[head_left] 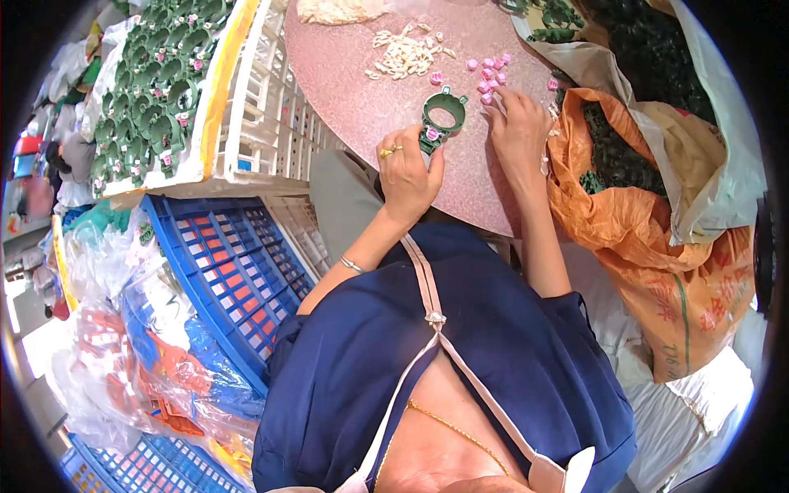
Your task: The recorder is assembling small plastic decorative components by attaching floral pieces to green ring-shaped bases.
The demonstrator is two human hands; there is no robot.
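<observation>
1. Navy shirt (345, 394) with pale trim: nearest the camera, across the near part of the scene. A thin gold-coloured necklace (462, 435) lies at the open collar.
2. Left hand (411, 177): closed, gripping the lower end of the green ring (449, 130) between thumb and fingers. A metal bracelet (351, 264) sits on the wrist.
3. Green ring: located above the near part of the round pink table (349, 90), its round opening on the far side of the grip. One pink flower (432, 134) sits on its near end.
4. Right hand (522, 127): to the right of the green ring, fingers bent over the tabletop. Fingertips reach the near end of the small pink pieces (491, 76); whether they pinch one cannot be told.
5. Cream pieces (408, 54): loose pile, far and left of the small pink pieces, on the table.
6. Orange sack (657, 304): right of the table, mouth open, dark green parts (622, 148) inside.
7. White box (225, 90) with yellow edging: far left, filled with green rings bearing pink flowers.
8. Blue crate (234, 283): tilted, near side of the white box, with clear plastic bags (156, 353) to its left.
</observation>
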